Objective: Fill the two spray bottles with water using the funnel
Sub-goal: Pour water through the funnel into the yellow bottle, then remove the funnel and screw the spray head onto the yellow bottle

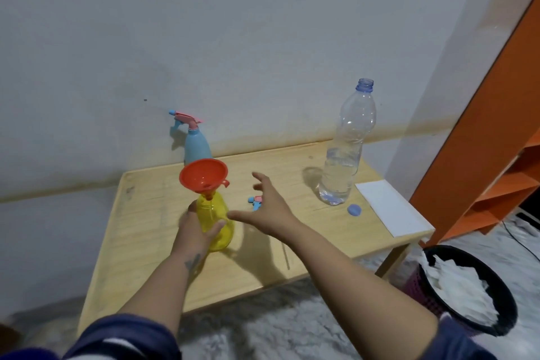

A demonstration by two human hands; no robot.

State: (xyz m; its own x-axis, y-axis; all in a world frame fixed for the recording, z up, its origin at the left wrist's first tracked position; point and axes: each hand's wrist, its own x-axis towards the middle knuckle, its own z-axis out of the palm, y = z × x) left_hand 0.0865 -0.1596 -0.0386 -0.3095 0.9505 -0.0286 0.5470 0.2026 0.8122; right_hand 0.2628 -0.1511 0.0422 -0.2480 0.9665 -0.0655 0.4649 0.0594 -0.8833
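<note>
A yellow spray bottle (pixel 217 221) stands on the wooden table (pixel 146 242) with a red funnel (pixel 203 175) set in its neck. My left hand (pixel 195 229) grips the yellow bottle's body. My right hand (pixel 267 207) hovers just to its right, fingers spread, holding nothing. Behind that hand lies a loose pink and blue spray head (pixel 254 201), partly hidden. A blue spray bottle (pixel 196 147) with its pink head on stands at the back by the wall. A clear water bottle (pixel 346 149), uncapped and under half full, stands at the right, its blue cap (pixel 354 209) lying beside it.
A white sheet (pixel 391 207) lies on the table's right end. An orange shelf unit (pixel 491 155) rises at the right. A black bin (pixel 464 289) lined with white stands on the carpet below the table's right corner.
</note>
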